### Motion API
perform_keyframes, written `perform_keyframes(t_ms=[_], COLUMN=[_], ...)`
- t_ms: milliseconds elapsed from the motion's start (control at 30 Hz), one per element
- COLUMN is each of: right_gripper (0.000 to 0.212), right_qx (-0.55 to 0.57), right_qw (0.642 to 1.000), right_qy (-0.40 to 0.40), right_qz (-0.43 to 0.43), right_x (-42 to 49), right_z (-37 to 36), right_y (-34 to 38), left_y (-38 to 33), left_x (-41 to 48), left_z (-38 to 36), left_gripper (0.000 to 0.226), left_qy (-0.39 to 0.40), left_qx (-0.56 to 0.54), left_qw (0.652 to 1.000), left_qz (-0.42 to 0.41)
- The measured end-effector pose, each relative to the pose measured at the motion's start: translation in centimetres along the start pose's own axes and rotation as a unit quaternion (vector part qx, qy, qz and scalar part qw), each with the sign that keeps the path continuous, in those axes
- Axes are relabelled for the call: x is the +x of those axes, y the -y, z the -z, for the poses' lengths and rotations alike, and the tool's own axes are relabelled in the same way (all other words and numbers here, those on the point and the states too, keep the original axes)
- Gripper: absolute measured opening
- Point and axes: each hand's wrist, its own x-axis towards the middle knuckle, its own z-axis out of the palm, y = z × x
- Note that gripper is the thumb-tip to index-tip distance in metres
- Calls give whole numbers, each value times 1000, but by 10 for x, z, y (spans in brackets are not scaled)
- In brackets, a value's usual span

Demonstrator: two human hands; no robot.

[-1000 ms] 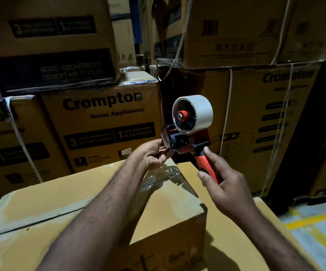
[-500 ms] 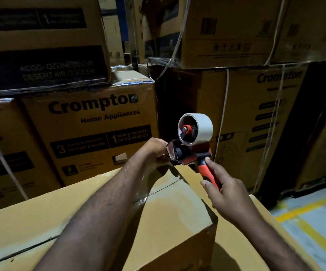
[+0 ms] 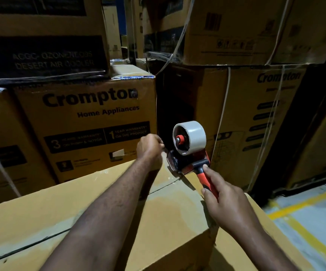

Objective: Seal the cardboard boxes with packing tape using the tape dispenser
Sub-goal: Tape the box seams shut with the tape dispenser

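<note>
Stacked cartons (image 3: 91,122) behind; closed box (image 3: 168,208); right hand (image 3: 226,202) grips tape dispenser (image 3: 189,153) handle; left hand (image 3: 150,149) pinches tape (image 3: 196,133).

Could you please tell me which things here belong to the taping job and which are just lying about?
Job: dispenser, tape, front box, left hand, right hand.
Lying about: stacked Crompton boxes, strapping, yellow line on the floor.
</note>
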Motion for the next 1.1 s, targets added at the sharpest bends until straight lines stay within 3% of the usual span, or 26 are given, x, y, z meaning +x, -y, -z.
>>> perform_keyframes(t_ms=[233,600,733,867,933,1033,1100], right_gripper=[64,65,65,65,65,65,64], right_qx=[10,0,-4,-2,4,5,4], right_qw=[1000,1000,1000,1000,1000,1000,999], right_qy=[-5,2,8,9,13,15,18], right_qz=[-7,-1,0,-9,-17,-24,-29], right_x=[-10,-11,-12,-12,-12,-9,-7], right_z=[2,3,5,6,6,7,9], right_y=[-4,1,3,2,2,2,3], left_y=[13,20,21,31,44,40,25], left_x=[21,35,43,48,50,46,41], left_z=[9,-10,-9,1,-1,-4,-7], left_gripper=[10,6,9,39,56,33,28], left_qy=[60,113,202,248,207,54,51], left_qx=[-74,-31,-14,58,97,155,90], left_qw=[995,993,978,954,956,986,994], left_qz=[-29,-14,42,161,186,32,-27])
